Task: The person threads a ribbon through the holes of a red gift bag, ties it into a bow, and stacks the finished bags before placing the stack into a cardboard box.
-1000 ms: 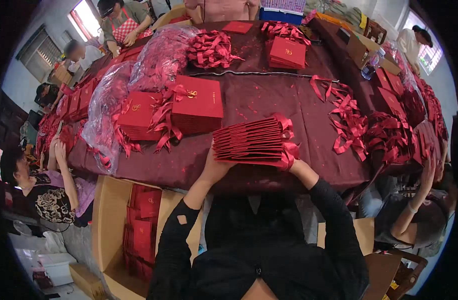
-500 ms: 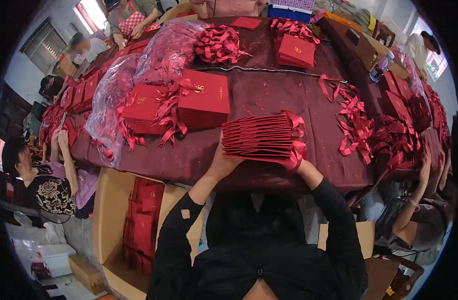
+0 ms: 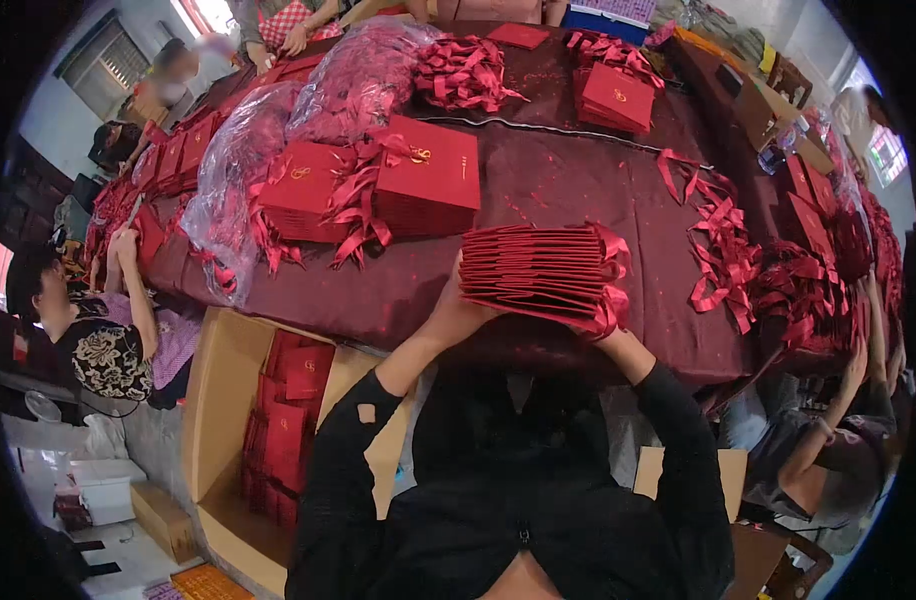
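Note:
A stack of flat red gift bags [image 3: 533, 270] is held up edge-on over the near part of the table, its red ribbon handles hanging at the right end. My left hand [image 3: 462, 308] grips the left end, its fingers partly hidden by the bags. At the lower right, my right hand [image 3: 610, 342] holds the ribbon end, mostly covered by the ribbons. Beyond my left hand lie two piles of the same bags, a taller pile [image 3: 430, 175] and a lower pile [image 3: 300, 190], with gold lettering on top and loose ribbons between them.
Clear plastic wrapping [image 3: 228, 180] lies left of the piles. Ribbon bundles [image 3: 723, 250] are on the dark red tablecloth [image 3: 568, 190] to the right. An open cardboard box [image 3: 213, 400] with red bags stands below the table's left edge. Other people work around the table.
The view has tilted, so the table and its piles appear farther up and to the right. Both my hands still hold the stack, which sits slightly farther right in view.

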{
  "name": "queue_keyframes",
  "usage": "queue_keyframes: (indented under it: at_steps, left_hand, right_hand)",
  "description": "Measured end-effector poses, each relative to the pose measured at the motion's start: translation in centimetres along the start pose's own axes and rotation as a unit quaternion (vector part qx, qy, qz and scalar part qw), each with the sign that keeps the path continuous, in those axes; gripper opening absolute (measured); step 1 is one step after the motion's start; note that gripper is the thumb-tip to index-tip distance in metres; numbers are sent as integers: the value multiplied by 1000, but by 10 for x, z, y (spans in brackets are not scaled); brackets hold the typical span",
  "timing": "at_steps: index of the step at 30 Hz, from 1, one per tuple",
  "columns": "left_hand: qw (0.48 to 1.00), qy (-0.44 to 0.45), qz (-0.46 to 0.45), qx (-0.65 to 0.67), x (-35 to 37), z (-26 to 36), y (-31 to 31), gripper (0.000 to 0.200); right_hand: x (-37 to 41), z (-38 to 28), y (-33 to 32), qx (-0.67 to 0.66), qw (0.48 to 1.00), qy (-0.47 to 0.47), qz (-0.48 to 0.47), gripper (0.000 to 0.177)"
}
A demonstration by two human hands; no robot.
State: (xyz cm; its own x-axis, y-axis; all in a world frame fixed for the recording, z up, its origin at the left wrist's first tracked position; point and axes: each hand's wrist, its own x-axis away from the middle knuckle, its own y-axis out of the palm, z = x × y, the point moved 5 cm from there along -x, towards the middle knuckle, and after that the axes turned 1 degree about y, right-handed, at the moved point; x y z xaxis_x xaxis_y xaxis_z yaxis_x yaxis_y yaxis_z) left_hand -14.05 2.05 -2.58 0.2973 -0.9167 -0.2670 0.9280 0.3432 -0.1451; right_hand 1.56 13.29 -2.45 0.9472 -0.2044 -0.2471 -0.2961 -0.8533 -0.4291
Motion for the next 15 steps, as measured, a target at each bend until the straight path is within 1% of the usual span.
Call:
queue_keyframes:
  at_steps: [1,2,3,4,5,6,7,8,9,11,12,13,14,15]
  left_hand:
    - [1000,6,-13,-8,-1,-2,-1,88]
    - [1000,9,-15,-7,-1,12,-1,88]
    - [996,64,14,55,1,33,-5,101]
    - [985,117,43,116,3,55,-9,114]
    - [967,60,41,242,1,60,-9,132]
    - [968,60,40,241,0,62,-7,132]
    - [968,86,52,228,0,65,-4,133]
    - [968,112,64,214,2,67,-2,134]
    - [976,138,69,153,1,60,-4,135]
    - [980,122,73,137,0,67,-1,135]
    - [984,106,78,122,0,68,0,135]
    - [978,120,84,148,2,68,1,131]
    - [978,120,88,146,3,65,1,131]
    - [986,107,73,109,4,61,1,126]
  right_hand:
    - [3,2,2,67,997,-15,-19,40]
    - [3,-3,1,60,998,-15,-25,40]
    - [2,-9,2,53,998,-15,-31,40]
    - [6,-13,6,146,971,-192,14,40]
    - [5,-3,9,147,970,-192,16,40]
    - [4,12,10,-45,989,-141,3,40]
    - [3,22,12,-237,968,-83,-11,40]
    - [1,-14,5,-2,999,0,-47,41]
    - [2,-15,5,-4,999,1,-49,41]
    - [0,-18,4,-67,997,4,-39,42]
    - [-1,-19,3,-70,997,21,-33,42]
    - [-1,-18,5,-71,997,20,-35,42]
    - [0,-13,5,-56,998,18,-16,42]
    - [-1,-7,5,-41,999,15,2,43]
